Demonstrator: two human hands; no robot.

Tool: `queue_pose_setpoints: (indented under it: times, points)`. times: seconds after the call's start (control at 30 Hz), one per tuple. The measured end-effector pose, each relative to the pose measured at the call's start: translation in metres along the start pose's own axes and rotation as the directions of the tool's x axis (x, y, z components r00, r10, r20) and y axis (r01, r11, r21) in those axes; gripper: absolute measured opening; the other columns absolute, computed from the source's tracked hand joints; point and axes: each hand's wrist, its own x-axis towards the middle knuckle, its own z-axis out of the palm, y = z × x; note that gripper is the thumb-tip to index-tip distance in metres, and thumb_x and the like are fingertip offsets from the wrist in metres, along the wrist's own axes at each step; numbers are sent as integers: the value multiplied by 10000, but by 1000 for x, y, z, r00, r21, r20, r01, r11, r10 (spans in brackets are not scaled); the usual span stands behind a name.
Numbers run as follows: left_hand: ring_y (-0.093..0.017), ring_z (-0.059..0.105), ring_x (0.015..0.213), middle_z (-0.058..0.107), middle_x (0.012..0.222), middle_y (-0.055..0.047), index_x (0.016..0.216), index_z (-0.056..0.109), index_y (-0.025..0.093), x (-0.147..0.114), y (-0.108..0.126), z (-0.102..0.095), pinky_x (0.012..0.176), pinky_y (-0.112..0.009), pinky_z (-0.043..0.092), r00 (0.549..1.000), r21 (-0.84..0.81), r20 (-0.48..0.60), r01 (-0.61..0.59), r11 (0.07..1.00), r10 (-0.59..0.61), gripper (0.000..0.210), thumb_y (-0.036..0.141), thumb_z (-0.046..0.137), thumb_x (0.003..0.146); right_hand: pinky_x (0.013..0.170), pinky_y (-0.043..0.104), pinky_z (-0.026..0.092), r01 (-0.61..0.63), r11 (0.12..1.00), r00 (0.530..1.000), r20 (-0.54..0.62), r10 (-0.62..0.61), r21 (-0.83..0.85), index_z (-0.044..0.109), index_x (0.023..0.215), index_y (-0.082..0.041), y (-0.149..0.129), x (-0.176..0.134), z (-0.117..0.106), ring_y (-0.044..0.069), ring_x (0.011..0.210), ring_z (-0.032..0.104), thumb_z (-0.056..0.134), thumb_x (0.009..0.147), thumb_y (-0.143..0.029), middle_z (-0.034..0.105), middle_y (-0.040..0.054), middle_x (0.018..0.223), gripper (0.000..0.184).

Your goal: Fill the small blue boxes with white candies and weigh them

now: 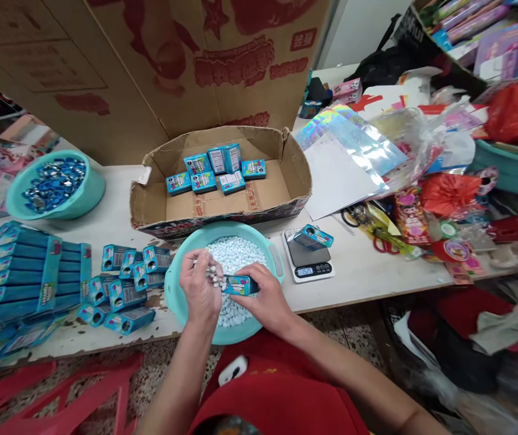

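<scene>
My left hand (199,293) is cupped over a teal basin (176,305), its fingers curled round some small white candies (216,275). These candies sit at the hole in the end of a small blue box (239,284). That box lies on its side in my right hand (268,299), gripped between thumb and fingers. Under both hands, the basin holds a heap of the same white pieces. Just right of it stands a digital scale (321,270), with another blue box (315,237) tilted on its plate. The scale's display is lit.
Behind the basin, an open cardboard tray (268,214) holds several blue boxes. More boxes with holes (127,293) lie to the left, beside stacked blue boxes (18,272). A teal bowl (90,190) contains blue wrapped pieces. Scissors (353,215) and clutter lie right.
</scene>
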Motion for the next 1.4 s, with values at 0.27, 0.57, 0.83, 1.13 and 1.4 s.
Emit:
queue_pose_setpoints:
  times: [0.27,0.57,0.83,1.13,1.4]
  points:
    - [-21,324,422,440,615,55,664,452,147,6,-13,-1,344,-148,245,999,-9,-9,-43,999,43,333,340,715,728,799,299,426,-27,1000,1000,-7,27,1,618,921,-206,13,2,7,191,893,556,821,591,-167,608,8,898,389]
    - [-32,326,433,437,633,48,699,490,152,10,-11,6,350,-157,234,999,10,31,41,999,-41,305,376,693,741,778,296,453,-100,987,995,-14,103,127,641,903,-213,31,1,3,181,853,574,837,568,-191,610,-1,869,390]
    - [-160,548,624,604,632,-16,703,632,196,41,-55,-52,548,-226,394,971,830,208,-109,547,-122,198,394,645,706,870,311,455,-137,932,975,-118,186,336,642,961,-227,10,-21,-72,191,953,578,818,625,-270,602,23,989,382]
    - [-95,382,409,519,546,16,816,550,152,48,-60,-25,396,-198,240,881,669,134,257,697,-453,383,519,585,713,786,305,489,-266,885,894,-247,375,382,640,950,-214,30,-54,-117,197,888,594,809,629,-293,602,34,979,371]
    - [-156,521,692,568,773,-31,805,625,209,34,-79,135,627,-255,379,527,642,765,-575,507,-370,165,270,475,836,772,318,507,-352,844,786,-363,501,404,623,970,-207,47,-69,-158,202,847,616,784,648,-324,635,43,958,378]
